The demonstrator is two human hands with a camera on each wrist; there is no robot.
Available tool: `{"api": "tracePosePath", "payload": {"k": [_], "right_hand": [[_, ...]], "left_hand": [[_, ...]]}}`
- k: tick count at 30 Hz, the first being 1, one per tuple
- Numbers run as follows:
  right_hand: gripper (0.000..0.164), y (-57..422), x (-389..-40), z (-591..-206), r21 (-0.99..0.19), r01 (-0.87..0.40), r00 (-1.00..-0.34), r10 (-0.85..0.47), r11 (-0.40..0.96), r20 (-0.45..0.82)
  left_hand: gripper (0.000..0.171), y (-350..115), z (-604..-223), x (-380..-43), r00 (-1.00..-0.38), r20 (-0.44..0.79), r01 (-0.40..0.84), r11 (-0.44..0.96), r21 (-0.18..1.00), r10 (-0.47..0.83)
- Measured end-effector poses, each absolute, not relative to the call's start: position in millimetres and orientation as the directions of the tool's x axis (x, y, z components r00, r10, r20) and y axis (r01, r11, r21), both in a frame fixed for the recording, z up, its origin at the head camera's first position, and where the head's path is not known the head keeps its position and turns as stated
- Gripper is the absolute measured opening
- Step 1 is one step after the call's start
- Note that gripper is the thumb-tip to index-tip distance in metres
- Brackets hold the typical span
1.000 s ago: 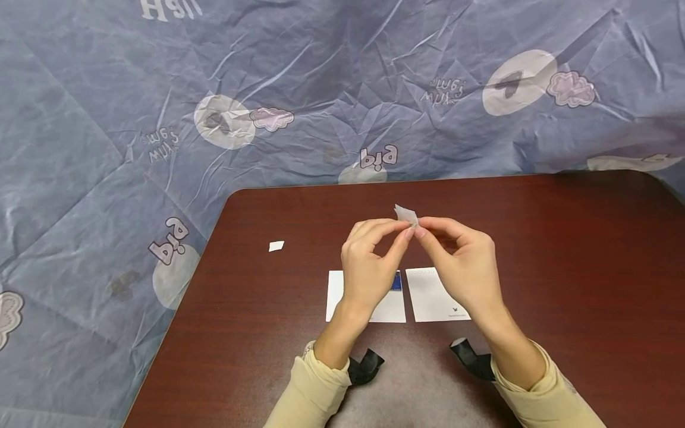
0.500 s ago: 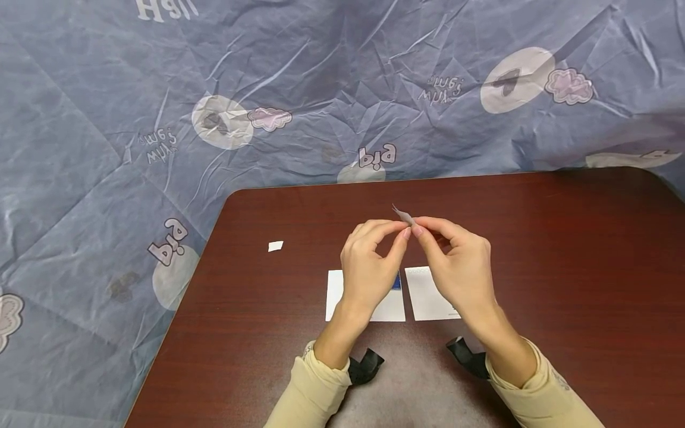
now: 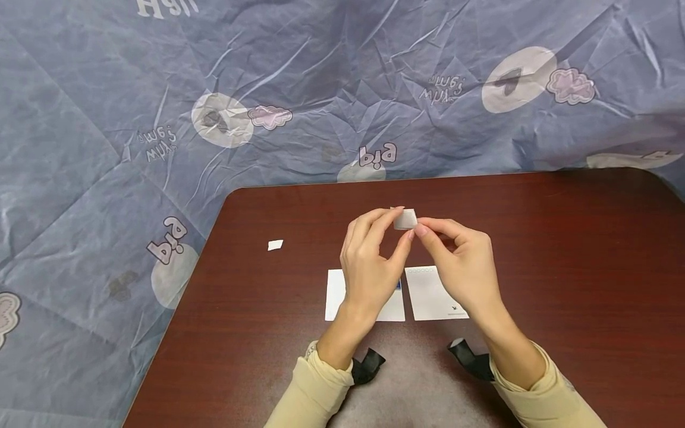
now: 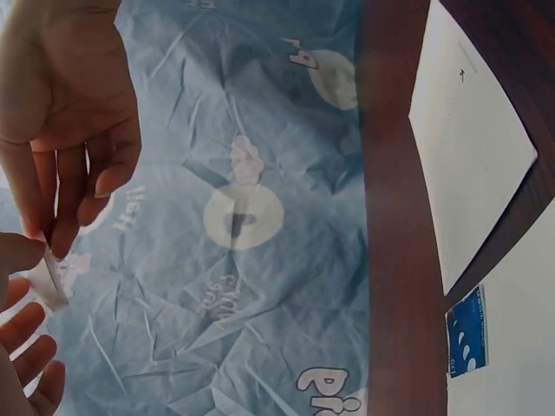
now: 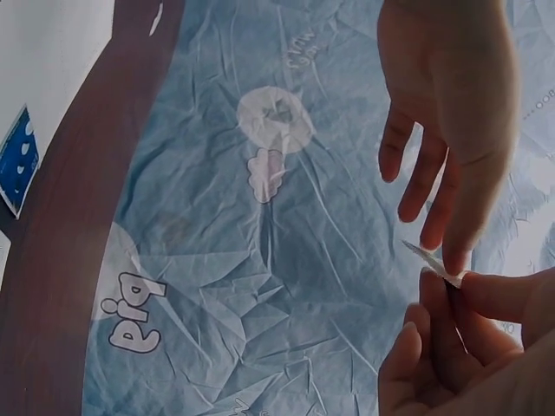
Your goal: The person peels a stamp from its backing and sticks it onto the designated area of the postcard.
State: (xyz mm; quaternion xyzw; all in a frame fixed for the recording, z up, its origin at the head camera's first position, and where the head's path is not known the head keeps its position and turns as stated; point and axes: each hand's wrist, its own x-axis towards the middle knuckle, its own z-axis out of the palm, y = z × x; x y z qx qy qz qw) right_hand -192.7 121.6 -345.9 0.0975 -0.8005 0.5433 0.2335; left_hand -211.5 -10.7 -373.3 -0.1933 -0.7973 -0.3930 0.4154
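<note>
A small folded piece of white paper [image 3: 405, 219] is held up above the table, in front of the person. My right hand [image 3: 464, 261] pinches its right corner between thumb and index finger. My left hand [image 3: 369, 255] has its index fingertip at the paper's upper left edge and its thumb at the lower edge, with the paper between them. In the left wrist view the paper [image 4: 50, 288] shows beside the thumb. From the right wrist the paper [image 5: 429, 260] appears nearly edge-on, with both hands' fingertips at it.
Two white cards lie side by side under the hands: a left card [image 3: 335, 294] with a blue patch, and a right card [image 3: 428, 294] with a small dark print. A white scrap [image 3: 275, 245] lies farther left on the brown table [image 3: 241, 345]. A printed blue cloth [image 3: 321, 77] hangs behind.
The paper has turned from nearly edge-on to show its flat face. My left index finger has spread away from the thumb, up to the paper's upper edge. My right hand stays pinched.
</note>
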Motion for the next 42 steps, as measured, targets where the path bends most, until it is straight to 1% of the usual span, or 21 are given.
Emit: {"api": "tracePosePath", "payload": {"k": [2,5,11,19,25,30,34,42], "right_hand": [[0.015,122.7,-191.7,-344.9,-0.843,-0.373,-0.893,0.096,0.387,0.440],[0.017,122.6,-190.4,-343.6,-0.852,-0.351,-0.903,0.099,0.389,0.417],[0.017,121.7,-190.0,-343.2,-0.862,-0.355,-0.903,0.105,0.361,0.417],[0.014,120.1,-189.8,-345.2,-0.839,-0.373,-0.889,0.107,0.395,0.445],[0.014,119.2,-189.3,-345.4,-0.836,-0.378,-0.890,0.094,0.397,0.447],[0.014,119.8,-189.2,-344.6,-0.835,-0.350,-0.903,0.085,0.424,0.422],[0.015,120.0,-189.3,-343.9,-0.843,-0.340,-0.909,0.082,0.417,0.408],[0.015,120.5,-189.3,-344.0,-0.853,-0.348,-0.917,0.048,0.390,0.396]], "left_hand": [[0.027,-10.6,-373.5,-211.5,-0.560,0.828,0.650,0.614,0.447,-0.010],[0.022,-10.4,-373.5,-211.5,-0.541,0.841,0.665,0.614,0.425,0.004],[0.017,-9.9,-373.2,-211.3,-0.504,0.863,0.696,0.602,0.392,0.021],[0.017,-10.1,-373.1,-212.0,-0.448,0.893,0.709,0.622,0.331,0.036],[0.016,-9.4,-374.6,-212.4,-0.440,0.897,0.708,0.632,0.315,0.045],[0.015,-8.5,-375.1,-211.9,-0.434,0.899,0.705,0.643,0.299,0.057],[0.015,-7.9,-375.4,-212.3,-0.430,0.901,0.701,0.648,0.298,0.052],[0.015,-8.4,-375.7,-213.5,-0.469,0.883,0.692,0.629,0.355,0.017]]}}
